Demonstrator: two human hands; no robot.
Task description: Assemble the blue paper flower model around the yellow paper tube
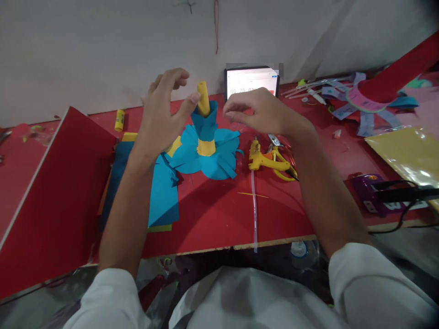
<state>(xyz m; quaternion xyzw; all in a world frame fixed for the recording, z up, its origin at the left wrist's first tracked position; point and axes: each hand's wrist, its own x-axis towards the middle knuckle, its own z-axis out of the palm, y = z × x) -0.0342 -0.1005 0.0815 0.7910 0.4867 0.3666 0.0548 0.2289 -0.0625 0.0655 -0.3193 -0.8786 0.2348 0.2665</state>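
Observation:
A blue paper flower shape [219, 160] with wide petals lies on the red table. From its middle rises a blue paper cup [206, 127], with a yellow paper band [206, 147] round its foot. A yellow paper roll [203, 98] stands tilted out of the cup's top. My left hand [161, 109] is at the left of the roll, fingers apart, its thumb tip close beside the roll; I cannot tell whether they touch. To the right of the cup, my right hand [260, 109] has bent fingers, with thumb and fingertips drawn together; anything between them is hidden.
A yellow glue gun [262, 160] with a clear glue stick [254, 210] lies beside yellow-handled scissors [286, 169]. Blue sheets [164, 201] and a red board [65, 196] are at left. A screen [252, 80] leans on the wall; a purple box [368, 194] with cables sits at right.

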